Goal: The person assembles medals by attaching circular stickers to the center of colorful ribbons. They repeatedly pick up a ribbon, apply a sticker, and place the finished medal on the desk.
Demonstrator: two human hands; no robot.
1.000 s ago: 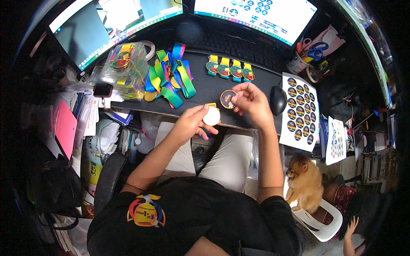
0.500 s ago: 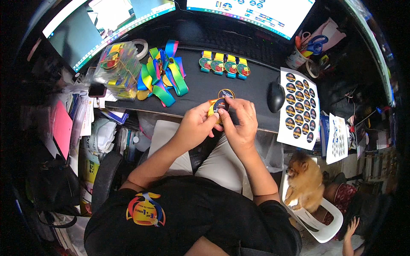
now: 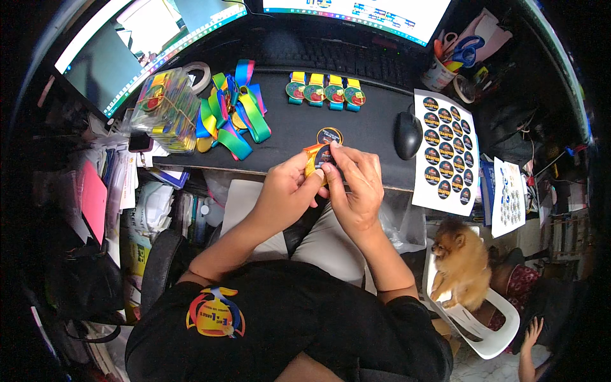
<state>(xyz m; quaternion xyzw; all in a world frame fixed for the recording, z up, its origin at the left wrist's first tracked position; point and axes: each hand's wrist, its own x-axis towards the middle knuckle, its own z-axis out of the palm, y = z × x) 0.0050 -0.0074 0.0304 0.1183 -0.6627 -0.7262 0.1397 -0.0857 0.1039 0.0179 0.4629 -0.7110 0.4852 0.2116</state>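
Pinched in my left hand [image 3: 286, 184] is a gold medal [image 3: 310, 167] with an orange-yellow edge or ribbon, partly hidden by the fingers. A dark round sticker [image 3: 324, 156] lies over its face. The thumb and forefinger of my right hand [image 3: 358, 184] close on the sticker's right edge; whether it is fully stuck down I cannot tell. Just beyond my fingertips, another gold-rimmed medal [image 3: 330, 136] with a dark face rests on the desk. Both hands meet above the desk's front edge.
Farther back lies a row of medals with yellow ribbons [image 3: 325, 94]. Medals with colourful ribbons [image 3: 238, 118] are piled left, beside a bundle of clear packets [image 3: 167, 108]. A black mouse [image 3: 408, 135] and a sticker sheet [image 3: 444, 153] lie right. A dog [image 3: 459, 267] sits on a white chair [image 3: 499, 340].
The whole view has shifted slightly. My hands stay together on the medal and sticker, with the right fingertips tilted a little differently over the sticker's edge.
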